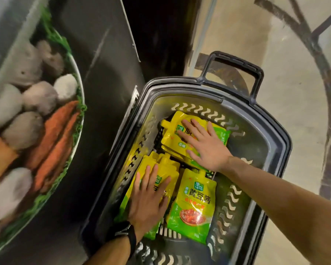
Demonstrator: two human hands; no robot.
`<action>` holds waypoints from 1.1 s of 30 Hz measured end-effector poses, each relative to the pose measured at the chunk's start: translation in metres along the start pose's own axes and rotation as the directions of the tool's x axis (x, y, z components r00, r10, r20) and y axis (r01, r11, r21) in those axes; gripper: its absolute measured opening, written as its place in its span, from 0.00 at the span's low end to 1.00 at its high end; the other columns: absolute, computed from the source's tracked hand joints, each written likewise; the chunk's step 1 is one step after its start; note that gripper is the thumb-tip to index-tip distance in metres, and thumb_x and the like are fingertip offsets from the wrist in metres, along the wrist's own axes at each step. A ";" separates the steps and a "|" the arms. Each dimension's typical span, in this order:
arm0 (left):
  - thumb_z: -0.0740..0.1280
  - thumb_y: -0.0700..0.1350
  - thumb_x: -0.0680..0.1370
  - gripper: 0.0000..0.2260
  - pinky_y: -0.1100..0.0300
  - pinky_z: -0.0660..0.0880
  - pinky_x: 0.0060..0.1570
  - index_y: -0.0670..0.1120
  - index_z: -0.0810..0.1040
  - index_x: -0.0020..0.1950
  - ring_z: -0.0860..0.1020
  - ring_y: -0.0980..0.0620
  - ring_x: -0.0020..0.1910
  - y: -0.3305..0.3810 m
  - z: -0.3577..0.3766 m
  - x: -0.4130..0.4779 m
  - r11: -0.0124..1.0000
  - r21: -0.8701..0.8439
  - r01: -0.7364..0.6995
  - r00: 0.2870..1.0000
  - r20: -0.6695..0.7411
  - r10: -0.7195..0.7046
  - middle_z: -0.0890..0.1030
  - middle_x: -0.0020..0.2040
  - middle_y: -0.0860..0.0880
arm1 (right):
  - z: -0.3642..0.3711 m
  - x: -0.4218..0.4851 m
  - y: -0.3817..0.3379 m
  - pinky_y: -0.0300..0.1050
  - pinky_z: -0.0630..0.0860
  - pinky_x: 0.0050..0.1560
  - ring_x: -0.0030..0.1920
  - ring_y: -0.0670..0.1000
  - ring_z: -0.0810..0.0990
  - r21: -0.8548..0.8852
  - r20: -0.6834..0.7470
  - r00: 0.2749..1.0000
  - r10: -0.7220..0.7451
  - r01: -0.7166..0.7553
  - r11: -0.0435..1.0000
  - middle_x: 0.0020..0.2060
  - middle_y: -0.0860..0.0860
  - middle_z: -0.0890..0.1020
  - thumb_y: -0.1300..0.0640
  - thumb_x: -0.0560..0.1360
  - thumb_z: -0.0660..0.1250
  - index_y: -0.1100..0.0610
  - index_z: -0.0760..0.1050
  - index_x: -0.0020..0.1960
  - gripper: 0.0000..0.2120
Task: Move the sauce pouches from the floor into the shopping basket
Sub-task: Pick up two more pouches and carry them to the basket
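Yellow-green sauce pouches (172, 134) lie inside the shopping basket (283, 148). My left hand (149, 199) presses flat, fingers spread, on those along the basket's left wall. My right hand (204, 146) lies flat and spread on those at its far end. One pouch (193, 203) lies uncovered towards the right wall, with bare basket bottom at its near edge.

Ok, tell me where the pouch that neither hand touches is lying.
In the head view, that pouch lies label up in the near right part of the basket, just right of the left hand and nearer than the right hand.
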State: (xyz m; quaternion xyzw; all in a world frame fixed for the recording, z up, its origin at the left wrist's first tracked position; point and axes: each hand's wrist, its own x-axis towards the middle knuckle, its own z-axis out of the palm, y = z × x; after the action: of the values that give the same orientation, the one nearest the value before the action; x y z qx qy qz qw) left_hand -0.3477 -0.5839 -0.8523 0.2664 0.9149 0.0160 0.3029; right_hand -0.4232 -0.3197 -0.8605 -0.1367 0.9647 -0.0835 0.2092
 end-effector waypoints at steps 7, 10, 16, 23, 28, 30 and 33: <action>0.67 0.54 0.79 0.32 0.48 0.69 0.71 0.56 0.57 0.80 0.64 0.43 0.76 0.018 -0.113 -0.017 0.986 0.113 0.125 0.933 0.325 -0.155 0.58 0.80 0.47 | -0.070 -0.060 -0.028 0.66 0.49 0.76 0.79 0.57 0.40 0.128 0.136 0.961 0.241 -0.259 0.957 0.80 0.53 0.38 0.50 0.78 0.65 0.46 0.42 0.80 0.41; 0.66 0.52 0.80 0.25 0.52 0.78 0.60 0.52 0.65 0.76 0.75 0.47 0.65 0.027 -0.158 -0.038 0.988 0.044 0.149 0.969 0.194 -0.155 0.69 0.72 0.47 | -0.110 -0.095 -0.037 0.63 0.54 0.76 0.80 0.57 0.44 0.184 0.148 0.929 0.340 -0.364 0.913 0.80 0.54 0.43 0.47 0.74 0.68 0.45 0.44 0.80 0.44; 0.66 0.55 0.78 0.24 0.50 0.76 0.55 0.51 0.68 0.72 0.78 0.44 0.62 0.056 -0.269 -0.080 0.991 0.073 0.114 0.993 0.020 -0.116 0.75 0.65 0.47 | -0.195 -0.167 -0.055 0.57 0.65 0.70 0.77 0.58 0.56 0.225 0.143 0.879 0.454 -0.476 0.850 0.77 0.56 0.57 0.44 0.70 0.72 0.50 0.53 0.78 0.44; 0.64 0.55 0.77 0.20 0.49 0.77 0.53 0.50 0.71 0.67 0.77 0.42 0.60 0.110 -0.398 -0.163 0.991 0.096 0.091 0.986 -0.151 -0.076 0.77 0.60 0.45 | -0.319 -0.275 -0.098 0.54 0.70 0.63 0.70 0.58 0.66 0.267 0.159 0.822 0.546 -0.569 0.778 0.68 0.55 0.67 0.49 0.70 0.71 0.51 0.60 0.73 0.35; 0.65 0.57 0.78 0.22 0.47 0.77 0.54 0.48 0.70 0.68 0.77 0.42 0.61 0.146 -0.478 -0.220 0.977 0.214 -0.008 0.967 -0.248 0.062 0.77 0.61 0.44 | -0.387 -0.344 -0.132 0.54 0.71 0.63 0.69 0.58 0.66 0.206 0.081 0.791 0.606 -0.608 0.766 0.68 0.56 0.68 0.48 0.72 0.70 0.52 0.61 0.73 0.33; 0.65 0.57 0.78 0.24 0.46 0.77 0.55 0.48 0.70 0.70 0.76 0.41 0.61 0.156 -0.502 -0.236 0.965 0.256 -0.063 0.957 -0.258 0.131 0.77 0.61 0.44 | -0.407 -0.364 -0.147 0.56 0.71 0.64 0.70 0.59 0.66 0.177 0.038 0.783 0.621 -0.617 0.767 0.68 0.56 0.68 0.48 0.73 0.69 0.52 0.61 0.73 0.33; 0.66 0.56 0.78 0.23 0.45 0.78 0.55 0.47 0.71 0.69 0.77 0.40 0.60 0.168 -0.524 -0.253 0.937 0.310 -0.160 0.919 -0.301 0.257 0.78 0.60 0.43 | -0.430 -0.389 -0.167 0.56 0.71 0.63 0.69 0.59 0.67 0.179 -0.013 0.727 0.686 -0.674 0.717 0.68 0.57 0.69 0.49 0.73 0.69 0.53 0.62 0.73 0.31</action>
State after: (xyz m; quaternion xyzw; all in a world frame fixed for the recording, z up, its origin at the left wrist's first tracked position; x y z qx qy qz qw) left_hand -0.3917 -0.4959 -0.2549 0.3965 0.9121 -0.0354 0.0981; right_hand -0.2275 -0.3167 -0.2895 0.2480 0.9447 -0.0839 0.1975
